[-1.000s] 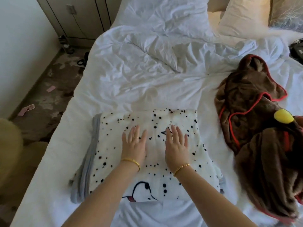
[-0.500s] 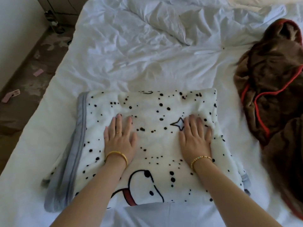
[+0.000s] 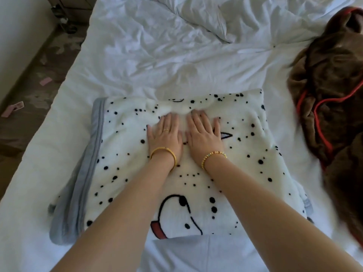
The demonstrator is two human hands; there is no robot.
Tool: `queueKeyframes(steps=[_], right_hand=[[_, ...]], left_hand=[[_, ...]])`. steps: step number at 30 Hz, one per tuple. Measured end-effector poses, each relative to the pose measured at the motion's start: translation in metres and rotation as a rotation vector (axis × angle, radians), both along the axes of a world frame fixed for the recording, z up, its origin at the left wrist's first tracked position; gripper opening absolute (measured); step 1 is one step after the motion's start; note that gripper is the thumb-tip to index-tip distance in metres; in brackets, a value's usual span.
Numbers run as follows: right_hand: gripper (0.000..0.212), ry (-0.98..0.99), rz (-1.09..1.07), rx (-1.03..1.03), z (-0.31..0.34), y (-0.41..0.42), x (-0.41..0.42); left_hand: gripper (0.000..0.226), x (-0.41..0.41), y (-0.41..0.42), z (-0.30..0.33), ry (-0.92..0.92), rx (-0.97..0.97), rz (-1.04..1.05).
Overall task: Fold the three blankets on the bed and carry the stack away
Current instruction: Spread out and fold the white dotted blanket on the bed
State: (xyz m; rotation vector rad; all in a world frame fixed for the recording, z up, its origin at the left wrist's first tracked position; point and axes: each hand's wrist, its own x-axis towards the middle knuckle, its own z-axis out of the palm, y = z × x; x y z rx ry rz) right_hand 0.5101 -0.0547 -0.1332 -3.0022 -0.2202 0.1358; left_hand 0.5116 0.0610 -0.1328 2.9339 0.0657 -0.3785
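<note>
A folded white blanket (image 3: pixel 121 165) with black spots and a cartoon print lies on the near part of the bed, a grey blanket edge (image 3: pixel 84 173) showing along its left side. My left hand (image 3: pixel 165 136) and my right hand (image 3: pixel 204 136) press flat on its upper middle, side by side, fingers straight and pointing away from me. A brown blanket with red trim (image 3: pixel 332 99) lies crumpled at the right edge of the bed, apart from both hands.
The bed is covered by a rumpled white duvet (image 3: pixel 176 55). To the left, the floor (image 3: pixel 29 99) runs along a white wall, with scraps of pink paper (image 3: pixel 13 108) and dark items near a cabinet (image 3: pixel 64 14).
Both hands have slid from spread apart on the blanket to close together near its far middle. The view has moved closer.
</note>
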Motion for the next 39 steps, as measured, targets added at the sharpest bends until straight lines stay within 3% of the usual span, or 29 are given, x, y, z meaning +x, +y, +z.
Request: queueKeyframes(steps=[7, 11, 13, 15, 17, 19, 21, 24, 28, 31, 34, 37, 39], right_hand=[[0.057, 0.149, -0.33, -0.022, -0.008, -0.093, -0.049], [0.059, 0.331, -0.611, 0.118, 0.0, -0.143, -0.099], [0.059, 0.361, -0.65, 0.198, 0.007, -0.149, -0.113], [0.061, 0.364, -0.661, 0.226, 0.016, -0.146, -0.119], [0.064, 0.357, -0.707, 0.25, 0.025, -0.14, -0.121], [0.064, 0.359, -0.811, 0.393, 0.032, -0.136, -0.122], [0.067, 0.423, -0.891, 0.529, 0.038, -0.138, -0.123], [0.072, 0.631, -0.895, 0.645, 0.053, -0.153, -0.13], [0.084, 0.91, -0.9, 0.953, 0.082, -0.17, -0.143], [0.075, 0.864, -0.776, 1.025, 0.109, -0.159, -0.137], [0.054, 0.756, -0.538, 0.951, 0.15, -0.128, -0.118], [0.039, 0.667, -0.253, 0.639, 0.188, -0.076, -0.103], [0.031, 0.566, -0.128, 0.448, 0.203, -0.025, -0.103]], left_hand=[[0.058, -0.034, 0.083, -0.005, 0.045, 0.15, 0.03], [0.061, -0.059, 0.108, 0.007, 0.21, 0.153, 0.19], [0.061, -0.067, 0.103, 0.017, 0.268, 0.153, 0.231], [0.06, -0.077, 0.087, 0.029, 0.24, 0.163, 0.218], [0.058, -0.097, 0.058, 0.037, 0.133, 0.035, 0.122], [0.055, -0.128, 0.025, 0.037, 0.053, -0.107, -0.03], [0.054, -0.152, 0.01, 0.03, 0.037, -0.072, -0.12], [0.056, -0.16, 0.021, 0.023, 0.095, -0.042, -0.062], [0.056, -0.153, 0.024, 0.037, 0.2, -0.01, -0.06], [0.052, -0.145, 0.017, 0.068, 0.265, -0.346, 0.031], [0.044, -0.136, 0.012, 0.113, 0.197, -0.746, 0.138], [0.048, -0.119, 0.009, 0.16, 0.146, -0.949, 0.211], [0.057, -0.106, 0.013, 0.181, 0.257, -1.093, 0.293]])
